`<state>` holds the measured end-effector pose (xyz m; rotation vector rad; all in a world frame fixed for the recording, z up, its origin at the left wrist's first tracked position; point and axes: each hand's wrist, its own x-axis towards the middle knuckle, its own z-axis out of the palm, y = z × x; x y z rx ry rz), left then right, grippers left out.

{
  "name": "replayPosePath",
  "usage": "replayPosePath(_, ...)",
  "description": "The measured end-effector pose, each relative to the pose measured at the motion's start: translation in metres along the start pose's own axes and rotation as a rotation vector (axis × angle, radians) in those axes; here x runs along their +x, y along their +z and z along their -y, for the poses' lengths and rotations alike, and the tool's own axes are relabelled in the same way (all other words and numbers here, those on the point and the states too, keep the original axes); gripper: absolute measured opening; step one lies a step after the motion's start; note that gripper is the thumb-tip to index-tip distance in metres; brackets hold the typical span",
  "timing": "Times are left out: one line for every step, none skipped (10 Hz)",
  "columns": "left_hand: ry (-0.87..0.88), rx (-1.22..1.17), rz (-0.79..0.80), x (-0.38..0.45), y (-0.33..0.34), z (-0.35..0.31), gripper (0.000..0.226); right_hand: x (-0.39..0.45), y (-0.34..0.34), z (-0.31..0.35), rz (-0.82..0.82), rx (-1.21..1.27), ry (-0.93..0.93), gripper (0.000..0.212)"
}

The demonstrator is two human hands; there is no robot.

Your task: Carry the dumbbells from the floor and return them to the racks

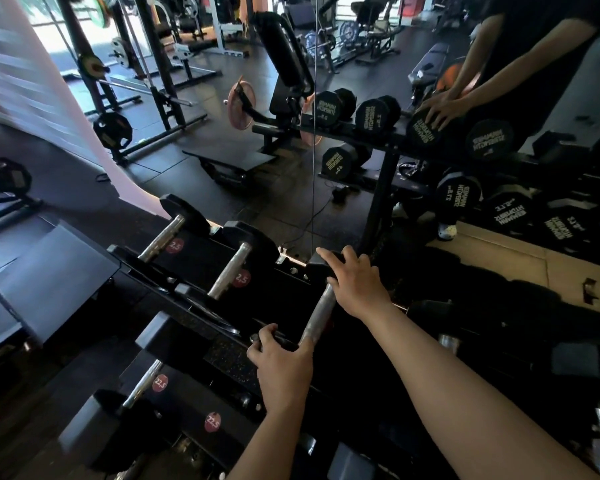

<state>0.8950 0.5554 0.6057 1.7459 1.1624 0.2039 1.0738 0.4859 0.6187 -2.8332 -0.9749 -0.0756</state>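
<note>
1. The right hand [355, 284], centre of the frame, lies with fingers spread over the far head of a dumbbell [317, 315], pressing rather than gripping
2. The left hand [280, 362], lower centre, curls over the near end of that dumbbell at the rack's [222, 355] front rail; whether it grasps the head or the rail I cannot tell
3. The dumbbell sits in the top-tier slot, right of two racked ones tagged 2.5 [174, 245]
4. Lower left, the tier below carries 22.5 tags [160, 383]
5. Judged step: seating this dumbbell. Next calls for settling both heads in the cradle, then letting go
</note>
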Motion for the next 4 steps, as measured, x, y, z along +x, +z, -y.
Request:
replayPosePath(0.012,0.083,0.000,0.003,0.000,0.002,0.080,0.002,-0.005,0.002,0.052,0.037,0.022,0.065)
replayPosePath(0.047,0.096,-0.009,0.002,-0.003,-0.003,0.087,-0.003,-0.012,0.004,0.082,0.048,0.033,0.066)
replayPosePath(0.167,0.182,-0.065,0.006,-0.010,-0.016,0.088,-0.011,-0.023,0.007,0.037,0.099,0.022,0.065)
replayPosePath(0.240,0.232,-0.090,0.008,-0.013,-0.025,0.089,-0.019,-0.032,0.002,0.026,0.155,0.033,0.064)
